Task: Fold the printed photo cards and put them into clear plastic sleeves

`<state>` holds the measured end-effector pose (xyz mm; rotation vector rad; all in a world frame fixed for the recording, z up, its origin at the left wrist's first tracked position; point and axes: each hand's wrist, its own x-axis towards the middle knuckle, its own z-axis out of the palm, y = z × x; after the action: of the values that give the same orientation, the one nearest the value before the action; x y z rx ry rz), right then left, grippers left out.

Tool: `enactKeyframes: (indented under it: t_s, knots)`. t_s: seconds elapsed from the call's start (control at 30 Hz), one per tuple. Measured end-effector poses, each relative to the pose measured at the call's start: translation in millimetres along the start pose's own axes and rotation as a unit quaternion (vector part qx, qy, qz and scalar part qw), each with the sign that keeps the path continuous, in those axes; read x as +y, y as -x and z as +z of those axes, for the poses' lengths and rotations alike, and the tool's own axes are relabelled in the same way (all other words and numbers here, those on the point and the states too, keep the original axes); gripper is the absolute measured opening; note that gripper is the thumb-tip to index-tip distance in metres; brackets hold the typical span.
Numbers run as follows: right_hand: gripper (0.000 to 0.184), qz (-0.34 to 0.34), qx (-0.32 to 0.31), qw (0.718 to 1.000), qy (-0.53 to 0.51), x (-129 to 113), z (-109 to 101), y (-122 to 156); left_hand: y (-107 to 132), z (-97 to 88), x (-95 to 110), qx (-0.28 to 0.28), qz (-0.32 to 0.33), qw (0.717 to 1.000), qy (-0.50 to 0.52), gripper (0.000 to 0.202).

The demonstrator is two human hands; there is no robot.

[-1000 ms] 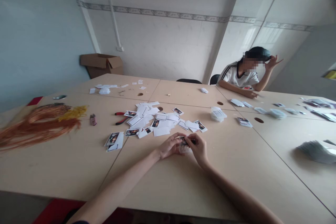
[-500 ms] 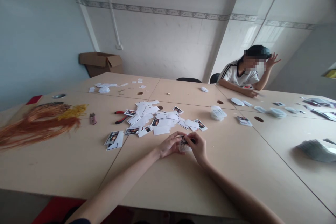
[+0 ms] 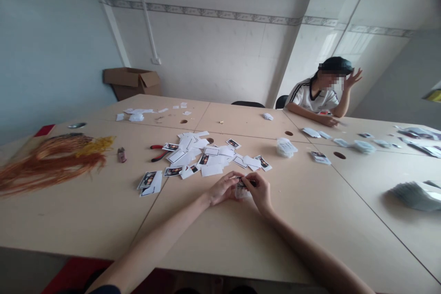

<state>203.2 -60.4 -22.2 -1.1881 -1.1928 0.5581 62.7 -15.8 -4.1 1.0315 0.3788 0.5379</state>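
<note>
My left hand point(image 3: 223, 189) is closed around a small clear plastic sleeve point(image 3: 242, 193) just above the near part of the table. A dark printed card point(image 3: 241, 183) shows at the top of the sleeve; whether it is fully inside I cannot tell. My right hand point(image 3: 259, 190) pinches the card's upper edge between thumb and fingers, close against the left fingertips. Beyond my hands lies a loose heap of white and printed cards point(image 3: 212, 171). Further right sits a pile of clear sleeves point(image 3: 285, 148).
Red-handled pliers point(image 3: 158, 153) touch the heap's left side. Orange cords point(image 3: 58, 161) and a small pink tool point(image 3: 121, 155) lie at left. A stack of plastic sleeves point(image 3: 415, 196) stands at right. Across the table point(image 3: 193, 225) sits a person point(image 3: 315, 94), one hand raised to the head.
My hands keep their place on the sleeve and card, with only a slight finger shift. The person across has moved the head and raised hand a little to the left.
</note>
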Motion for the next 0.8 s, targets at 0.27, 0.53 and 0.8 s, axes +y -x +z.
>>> enactKeyframes:
  t_s: [0.27, 0.53, 0.8]
  knots:
    - [0.02, -0.005, 0.002, 1.0, 0.014, 2.5, 0.2, -0.4, -0.7, 2.2, 0.5, 0.017, 0.001, 1.0, -0.004, 0.02]
    - [0.02, -0.007, 0.004, 1.0, 0.022, 1.8, 0.8, 0.2, -0.8, 3.3, -0.8, 0.017, 0.012, 1.0, 0.017, 0.022]
    - [0.019, -0.011, 0.006, 1.0, 0.023, 4.0, 1.0, 0.1, 0.2, 3.7, -0.8, 0.018, 0.012, 1.0, 0.012, 0.021]
